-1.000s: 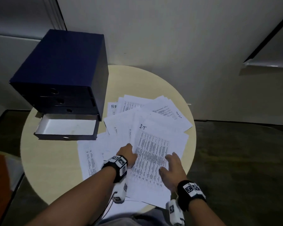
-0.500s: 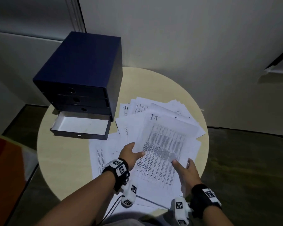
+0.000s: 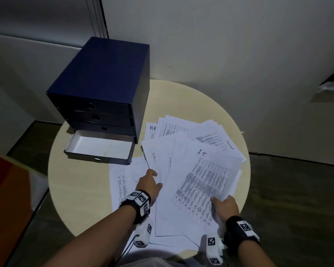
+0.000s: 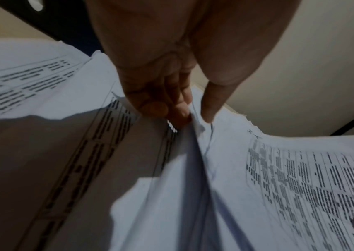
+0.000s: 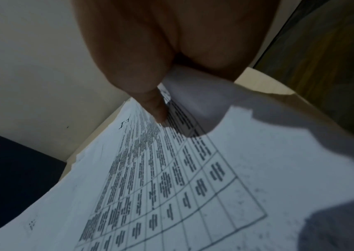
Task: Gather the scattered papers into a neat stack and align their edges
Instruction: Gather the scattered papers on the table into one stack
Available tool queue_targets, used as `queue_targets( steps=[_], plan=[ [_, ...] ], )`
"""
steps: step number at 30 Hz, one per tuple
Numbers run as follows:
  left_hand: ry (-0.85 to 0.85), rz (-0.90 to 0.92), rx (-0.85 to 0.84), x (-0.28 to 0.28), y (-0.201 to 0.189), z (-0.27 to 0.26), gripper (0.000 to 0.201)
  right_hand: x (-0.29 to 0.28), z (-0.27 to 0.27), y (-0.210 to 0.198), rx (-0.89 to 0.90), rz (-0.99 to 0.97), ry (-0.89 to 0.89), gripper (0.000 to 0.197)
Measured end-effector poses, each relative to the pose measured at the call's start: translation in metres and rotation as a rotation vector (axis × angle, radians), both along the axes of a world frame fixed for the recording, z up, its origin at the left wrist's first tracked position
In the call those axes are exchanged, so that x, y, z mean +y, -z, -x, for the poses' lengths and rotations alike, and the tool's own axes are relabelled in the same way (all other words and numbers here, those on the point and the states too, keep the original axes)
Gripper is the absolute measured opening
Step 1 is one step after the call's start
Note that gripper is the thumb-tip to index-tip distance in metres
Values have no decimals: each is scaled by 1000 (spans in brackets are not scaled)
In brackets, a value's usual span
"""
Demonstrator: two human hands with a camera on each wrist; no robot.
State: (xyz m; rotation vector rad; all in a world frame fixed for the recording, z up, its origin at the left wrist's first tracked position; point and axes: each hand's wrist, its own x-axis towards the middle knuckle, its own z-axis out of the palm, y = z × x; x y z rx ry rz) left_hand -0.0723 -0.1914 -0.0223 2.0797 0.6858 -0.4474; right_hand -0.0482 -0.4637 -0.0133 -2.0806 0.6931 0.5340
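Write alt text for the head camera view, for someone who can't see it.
Two hands gather a loose fan of printed papers on a round beige table: the left hand grips the fan's left edge, the right hand holds its near right corner. A dark blue drawer box stands at the table's left, its bottom drawer pulled open.

Surface [image 3: 81, 189]: round, set against a wall at its far side. Drawer unit [image 3: 104, 83]: on the surface, far left; its lowest drawer [image 3: 99, 150] pulled out toward the person. Papers [image 3: 191, 170]: overlapping sheets fanned over the right and near half of the surface, just right of the drawer unit, some running before the open drawer, some overhanging the near edge. Left hand [image 3: 149, 182]: at the papers' left side. Right hand [image 3: 225, 208]: at their near right corner.
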Motion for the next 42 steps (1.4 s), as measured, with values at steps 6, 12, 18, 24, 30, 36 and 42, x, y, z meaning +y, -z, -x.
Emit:
queue_targets(
  steps=[6, 12, 18, 24, 30, 36, 42],
  plan=[
    [-277, 68, -201, 9, -8, -1, 61, 3, 3, 4, 16, -2, -80, 15],
    [-51, 94, -53, 18, -9, -4, 23, 7, -1, 8, 102, -157, -15, 16],
    [-165, -71, -233, 38, -39, -9, 30, 11, -1, 11, 83, -140, -61, 19],
    [-189, -213, -675, 82, -127, -14, 24, 2, -4, 3, 10, -159, -34, 11],
    [-293, 242, -659, 77, -162, -20, 22, 20, -10, -30, -140, -431, -72, 24],
    [-279, 230, -388, 62, -90, -7, 16, 58, -17, -73, -169, -596, -277, 23],
    [-264, 381, -233, 78, -43, 5, 21, 70, -16, -57, -87, -445, -322, 53]
  ],
)
